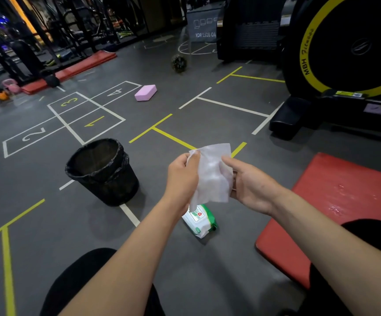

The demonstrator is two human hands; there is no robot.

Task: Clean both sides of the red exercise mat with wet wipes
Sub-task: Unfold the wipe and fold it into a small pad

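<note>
A white wet wipe (pixel 212 176) hangs spread between both hands above the grey floor. My left hand (pixel 181 176) pinches its upper left corner. My right hand (pixel 251 185) holds its right edge, thumb on the front. Below them lies a white and green wipes pack (pixel 202 221) on the floor. The red exercise mat (pixel 335 201) lies flat to the right, with wet patches on its surface; my right knee covers part of its near edge.
A black bin (pixel 102 172) lined with a black bag stands left of my hands. A pink foam block (pixel 146 92) lies farther back. More red mats (pixel 82 67) lie far left. A black exercise machine with a yellow-rimmed wheel (pixel 344 53) stands at the right.
</note>
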